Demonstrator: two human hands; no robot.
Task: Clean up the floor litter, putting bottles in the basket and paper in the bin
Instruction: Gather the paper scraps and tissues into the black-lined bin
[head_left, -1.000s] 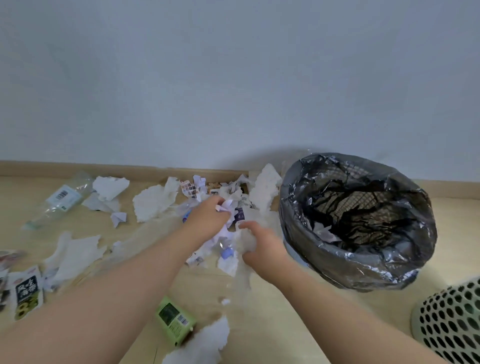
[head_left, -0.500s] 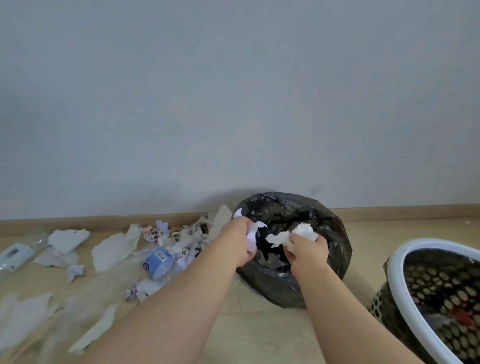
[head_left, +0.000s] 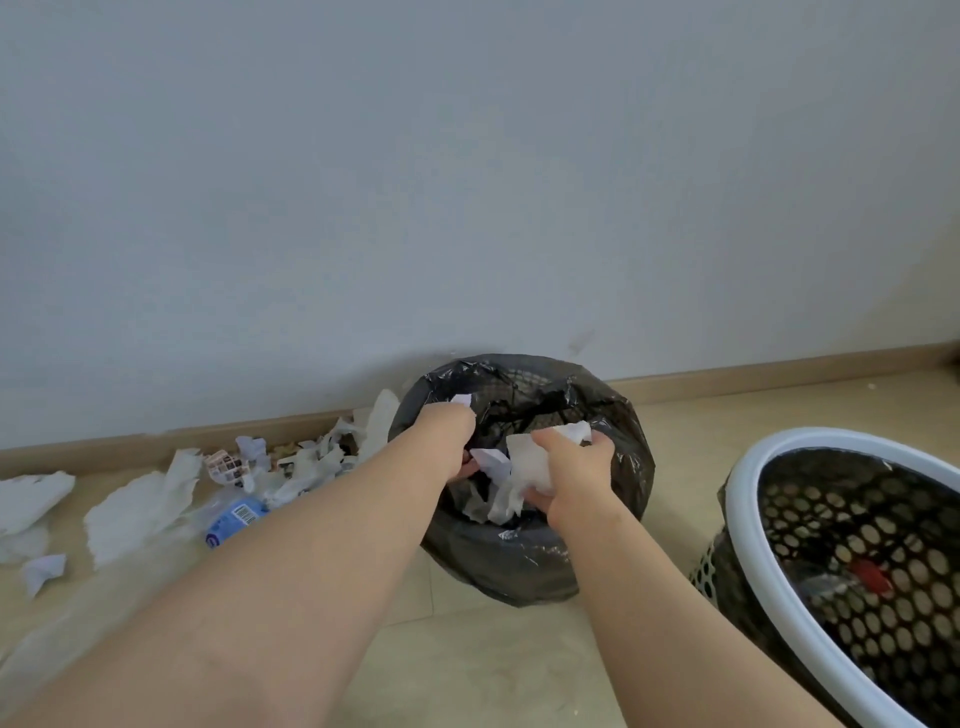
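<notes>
Right hand with paper over bin

Grey wall, wooden baseboard, beige floor

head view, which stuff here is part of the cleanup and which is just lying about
In the job: left hand, right hand, crumpled paper they hold, black-lined bin, torn paper on floor, blue-labelled bottle, white-rimmed basket.
Just there: wall, skirting board.

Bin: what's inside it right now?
Over the mouth of the black-lined bin, the left hand and right hand each grip crumpled paper, some hanging down inside. Part of the mesh wall shows at the back. The bottom is covered by hands and paper.
</notes>
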